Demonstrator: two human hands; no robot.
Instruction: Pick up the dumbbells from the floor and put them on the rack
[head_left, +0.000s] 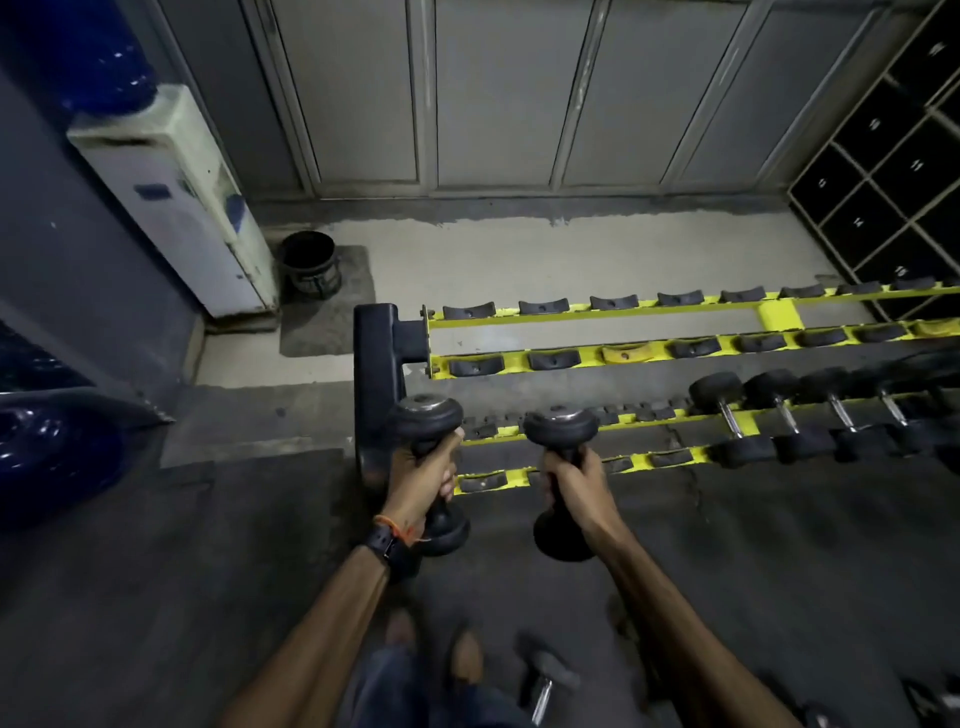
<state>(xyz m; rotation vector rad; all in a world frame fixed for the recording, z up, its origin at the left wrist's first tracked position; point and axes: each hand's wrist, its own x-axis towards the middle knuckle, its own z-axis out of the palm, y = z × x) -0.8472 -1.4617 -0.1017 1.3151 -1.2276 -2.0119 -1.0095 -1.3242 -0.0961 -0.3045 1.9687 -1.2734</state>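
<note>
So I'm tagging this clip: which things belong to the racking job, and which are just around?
Job: left hand and right hand, a dumbbell in each; yellow rack; floor dumbbell.
Around: black bucket; white unit; cubby shelves.

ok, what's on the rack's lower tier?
Black dumbbells sit in a row at the right end of the lower tier; the left cradles show bare, partly hidden behind the held dumbbells.
</note>
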